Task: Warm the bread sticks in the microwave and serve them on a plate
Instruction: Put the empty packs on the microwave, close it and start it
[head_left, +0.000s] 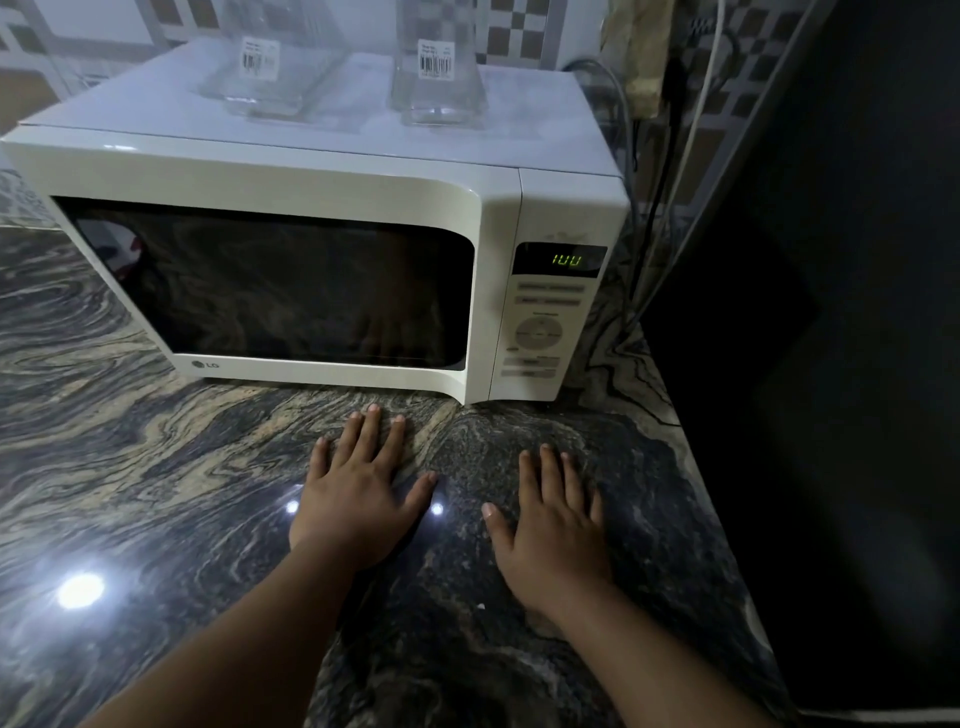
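Plainly, head view:
Room: bare swirled stone counter (156, 467) lies between microwave (322, 208) and near edge; right edge drops into dark.
Materials: glossy white microwave, door closed, dark window, green display (566, 259); two clear glass containers (441, 67) on top.
Hands: left hand (358, 493) and right hand (556, 525) flat, fingers spread, pressing counter, holding nothing.
Bread sticks: cannot tell, window too dark.

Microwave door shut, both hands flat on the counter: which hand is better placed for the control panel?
Right hand, probably: it rests open nearer the control panel; the left hand lies before the door.
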